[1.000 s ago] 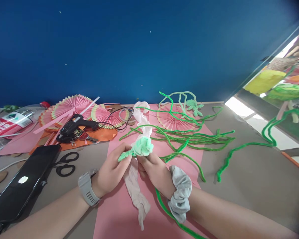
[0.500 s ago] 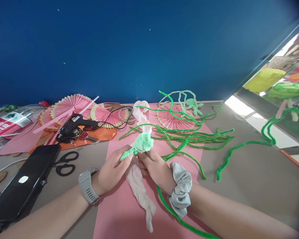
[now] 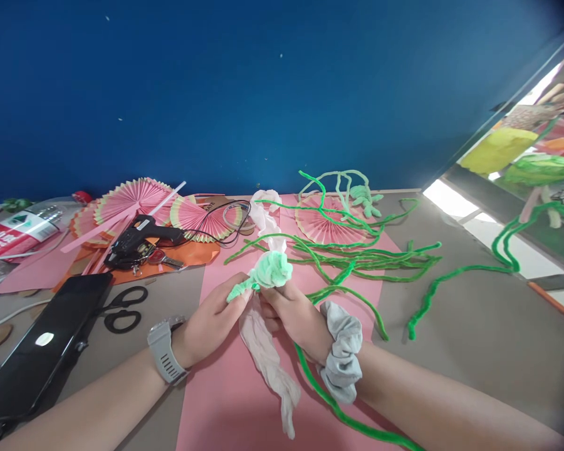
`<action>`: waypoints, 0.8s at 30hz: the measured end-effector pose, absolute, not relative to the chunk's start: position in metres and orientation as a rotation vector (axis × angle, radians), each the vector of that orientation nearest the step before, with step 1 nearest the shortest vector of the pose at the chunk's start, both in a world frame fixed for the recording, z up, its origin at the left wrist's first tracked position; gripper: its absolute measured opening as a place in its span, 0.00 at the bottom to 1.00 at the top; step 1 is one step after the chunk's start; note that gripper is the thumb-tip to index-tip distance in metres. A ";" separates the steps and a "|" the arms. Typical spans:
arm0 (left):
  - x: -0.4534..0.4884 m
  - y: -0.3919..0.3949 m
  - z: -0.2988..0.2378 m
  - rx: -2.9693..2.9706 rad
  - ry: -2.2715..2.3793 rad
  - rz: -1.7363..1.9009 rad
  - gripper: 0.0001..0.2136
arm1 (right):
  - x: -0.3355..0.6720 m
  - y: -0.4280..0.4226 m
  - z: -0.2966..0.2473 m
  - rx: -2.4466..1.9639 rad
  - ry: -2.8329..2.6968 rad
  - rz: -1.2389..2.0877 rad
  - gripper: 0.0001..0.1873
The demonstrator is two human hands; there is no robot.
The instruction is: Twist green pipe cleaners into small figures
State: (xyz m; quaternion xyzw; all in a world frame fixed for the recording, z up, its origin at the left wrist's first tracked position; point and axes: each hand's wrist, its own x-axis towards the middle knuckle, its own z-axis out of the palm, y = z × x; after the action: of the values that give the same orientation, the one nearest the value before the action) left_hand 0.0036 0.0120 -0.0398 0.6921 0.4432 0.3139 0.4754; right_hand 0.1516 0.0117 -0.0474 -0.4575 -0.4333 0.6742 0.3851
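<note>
A home craft desk: folded pink paper fans, a black glue gun, black-handled scissors and fuzzy green pipe cleaners crowd the desk's far edge.

I see white lettering on the red label of the plastic bottle at far left, too blurred to read, a pale logo on the black device, nothing else legible

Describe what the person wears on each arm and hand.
The left hand has a grey wristwatch with a ribbed strap at its wrist; the right hand a pale grey gathered fabric scrunchie. No sleeves, gloves or rings show.
</note>
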 end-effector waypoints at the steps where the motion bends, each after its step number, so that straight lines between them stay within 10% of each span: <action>1: 0.003 0.011 -0.039 1.671 1.088 0.765 0.11 | 0.153 0.013 -0.045 -1.176 -1.149 1.701 0.16; 24: 0.003 0.017 -0.032 1.507 1.281 0.797 0.13 | 0.173 0.024 -0.033 -1.326 -2.089 0.647 0.10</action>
State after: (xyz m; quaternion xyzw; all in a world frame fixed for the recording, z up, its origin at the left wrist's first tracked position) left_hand 0.0026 0.0174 -0.0320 0.6188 0.5259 0.3270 0.4833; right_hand 0.1730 0.0237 -0.0329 -0.4965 -0.7823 0.2423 0.2878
